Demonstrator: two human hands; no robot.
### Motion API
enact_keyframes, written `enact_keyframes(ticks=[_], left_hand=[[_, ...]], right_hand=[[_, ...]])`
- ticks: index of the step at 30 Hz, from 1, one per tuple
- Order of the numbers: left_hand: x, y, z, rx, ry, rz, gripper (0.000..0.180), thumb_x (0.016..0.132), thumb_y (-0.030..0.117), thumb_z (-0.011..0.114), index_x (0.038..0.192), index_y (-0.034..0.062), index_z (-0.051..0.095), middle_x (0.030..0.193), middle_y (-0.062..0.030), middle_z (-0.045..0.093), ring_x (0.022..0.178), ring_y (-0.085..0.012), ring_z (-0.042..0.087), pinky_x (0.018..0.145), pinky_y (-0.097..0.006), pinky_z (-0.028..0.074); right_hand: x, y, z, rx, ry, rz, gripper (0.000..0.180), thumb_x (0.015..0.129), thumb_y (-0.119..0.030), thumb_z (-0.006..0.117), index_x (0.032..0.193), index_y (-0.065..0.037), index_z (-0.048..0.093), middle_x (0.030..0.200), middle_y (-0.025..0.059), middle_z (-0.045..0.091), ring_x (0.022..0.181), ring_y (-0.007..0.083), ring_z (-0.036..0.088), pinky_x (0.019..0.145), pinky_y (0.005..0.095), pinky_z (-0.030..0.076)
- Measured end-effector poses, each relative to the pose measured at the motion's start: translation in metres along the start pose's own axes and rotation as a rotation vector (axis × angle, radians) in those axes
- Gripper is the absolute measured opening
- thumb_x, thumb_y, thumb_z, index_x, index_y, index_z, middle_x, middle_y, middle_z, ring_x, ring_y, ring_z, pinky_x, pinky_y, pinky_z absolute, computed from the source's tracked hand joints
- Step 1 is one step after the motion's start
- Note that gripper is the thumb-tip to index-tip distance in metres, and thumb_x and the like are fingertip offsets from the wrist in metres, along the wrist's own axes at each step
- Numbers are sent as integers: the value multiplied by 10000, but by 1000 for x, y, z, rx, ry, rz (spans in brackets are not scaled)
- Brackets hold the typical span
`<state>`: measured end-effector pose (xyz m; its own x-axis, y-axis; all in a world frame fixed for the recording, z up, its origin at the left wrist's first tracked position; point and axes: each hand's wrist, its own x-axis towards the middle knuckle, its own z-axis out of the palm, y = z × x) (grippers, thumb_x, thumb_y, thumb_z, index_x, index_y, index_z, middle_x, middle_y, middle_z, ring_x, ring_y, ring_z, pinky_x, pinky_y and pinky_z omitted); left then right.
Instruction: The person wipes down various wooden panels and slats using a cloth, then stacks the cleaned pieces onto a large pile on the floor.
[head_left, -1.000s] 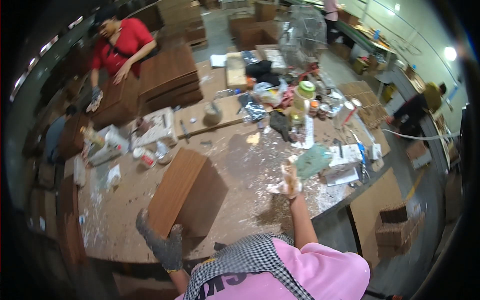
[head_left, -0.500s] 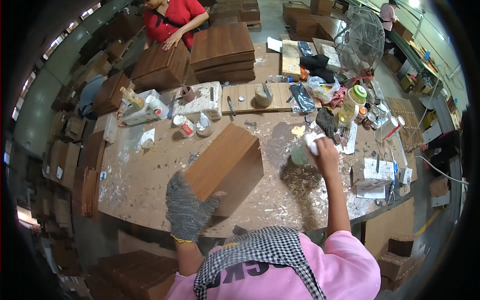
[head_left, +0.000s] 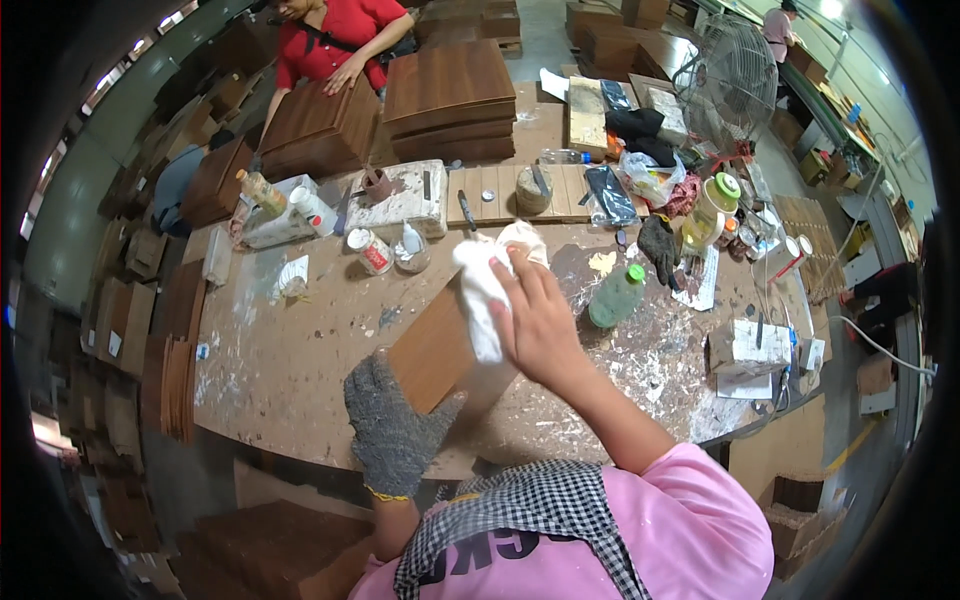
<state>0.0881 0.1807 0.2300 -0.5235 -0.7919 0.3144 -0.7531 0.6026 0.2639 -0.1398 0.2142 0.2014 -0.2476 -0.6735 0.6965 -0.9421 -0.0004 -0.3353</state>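
A brown wood-grain panel is held tilted over the worktable, its near corner in my left hand, which wears a dark grey knitted glove. My bare right hand presses a white cloth against the panel's far right part. The cloth hides that end, and my fingers are bent over it. To the right of this hand stands a green bottle with a green cap. A dark glove lies beyond the bottle.
The paint-spotted worktable bears a white-and-red can and a clear jar. Stacked wooden panels stand at the back, with a person in red touching one stack. A large fan is at the far right.
My right hand has moved left with the cloth, from over the green bottle onto the panel. The bottle is now in plain view. My left hand still grips the panel.
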Motion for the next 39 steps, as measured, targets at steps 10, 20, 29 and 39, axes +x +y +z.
enact_keyframes(ticks=[10, 20, 29, 39], left_hand=[[-7, 7, -3, 12, -14, -85, 978, 643, 372, 909, 1373, -62, 423, 1287, -266, 486, 1190, -420, 477, 1025, -504, 400], [-6, 11, -3, 29, -80, -154, 1014, 661, 429, 893, 1406, -55, 403, 1341, -278, 466, 1243, -433, 448, 1053, -531, 383], [-13, 9, -7, 24, -27, -141, 990, 651, 433, 895, 1384, -46, 432, 1336, -273, 478, 1220, -431, 473, 1042, -516, 397], [-11, 8, -4, -69, 6, -33, 945, 628, 395, 901, 1326, -71, 467, 1232, -258, 523, 1134, -412, 516, 996, -502, 420]], right_hand=[[-8, -13, 10, -2, 20, 121, 368, 867, -103, 652, 1214, 6, 601, 1282, 204, 584, 1139, 363, 597, 959, 444, 494], [25, 37, -21, 278, -214, 597, 405, 979, -392, 532, 882, -51, 728, 886, 171, 701, 815, 352, 672, 768, 459, 518], [35, -21, 25, 13, -336, 148, 488, 1016, -462, 373, 1342, -170, 590, 1380, 99, 568, 1240, 280, 560, 957, 541, 471], [21, -45, 17, -281, -357, -47, 366, 962, -231, 528, 1270, -37, 565, 1230, 179, 622, 1203, 338, 568, 1027, 449, 451]])
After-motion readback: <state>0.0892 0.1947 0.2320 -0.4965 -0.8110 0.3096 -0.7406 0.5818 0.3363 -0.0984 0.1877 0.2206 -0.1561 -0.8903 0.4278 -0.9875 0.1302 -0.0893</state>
